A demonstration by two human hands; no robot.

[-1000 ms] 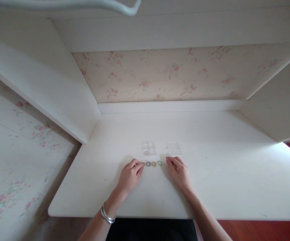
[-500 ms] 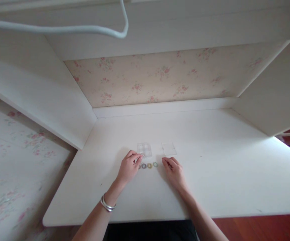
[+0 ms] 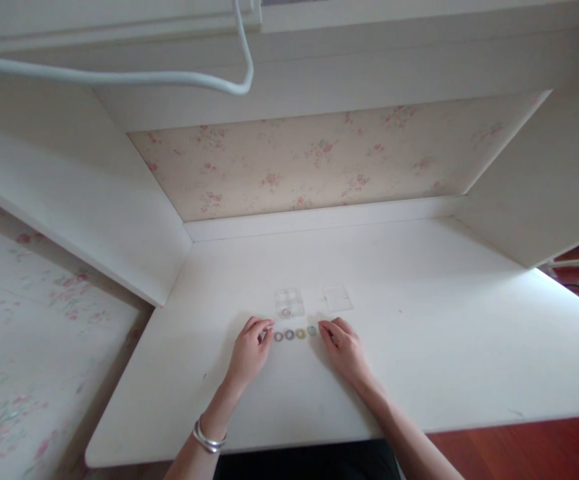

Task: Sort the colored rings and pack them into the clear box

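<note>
A row of several small coloured rings lies on the white desk: a reddish-brown ring (image 3: 278, 337), a grey-purple ring (image 3: 289, 335), a yellow ring (image 3: 300, 334) and a pale green ring (image 3: 311, 331). Behind them is a clear divided box (image 3: 294, 294), with a pinkish ring (image 3: 286, 312) in a front compartment. A clear square lid (image 3: 337, 299) lies to the right of the box. My left hand (image 3: 250, 348) rests beside the row's left end, fingers curled, thumb and fingertip slightly apart, nothing visible between them. Near the green ring, my right hand (image 3: 343, 345) has its fingertips together with nothing visible in them.
The white desk (image 3: 419, 347) has side panels left and right and a low ledge (image 3: 319, 217) at the back. A white cable (image 3: 169, 78) hangs across the upper left. Tiny dark specks lie on the desktop.
My left hand has let go of a ring, now in the clear box, and drawn back toward me, uncovering the row's left end. My right hand stays nearly in place.
</note>
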